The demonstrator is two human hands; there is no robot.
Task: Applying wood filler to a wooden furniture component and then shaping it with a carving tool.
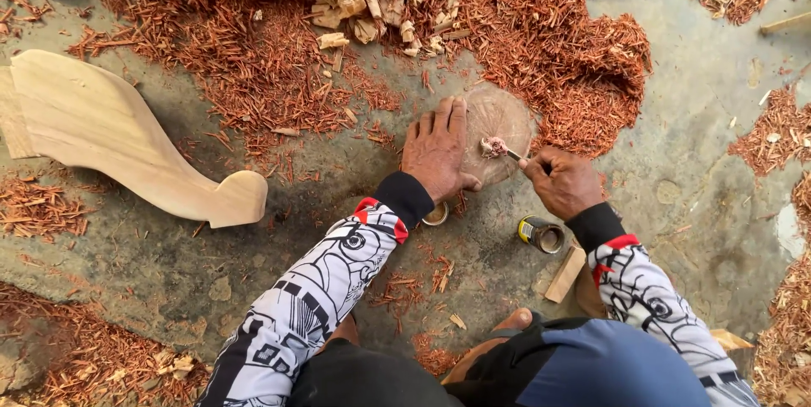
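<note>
Right hand (562, 181) pinches a thin stick (513, 154), dabbing pinkish paste (491, 147) onto the round pale wooden disc (498, 124); flat, unclenched left hand (437, 149) steadies it, most still bare.

White line-art sleeves, red trim, black cuffs; blue trousers.

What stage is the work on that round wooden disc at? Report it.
Done: the round wooden disc is cut out and lies flat on the concrete floor among red shavings.
In hand: the left hand pins it while the right hand works a small dab with a thin tool; a small open tin stands nearby.
Left: most of the face looks bare.
</note>
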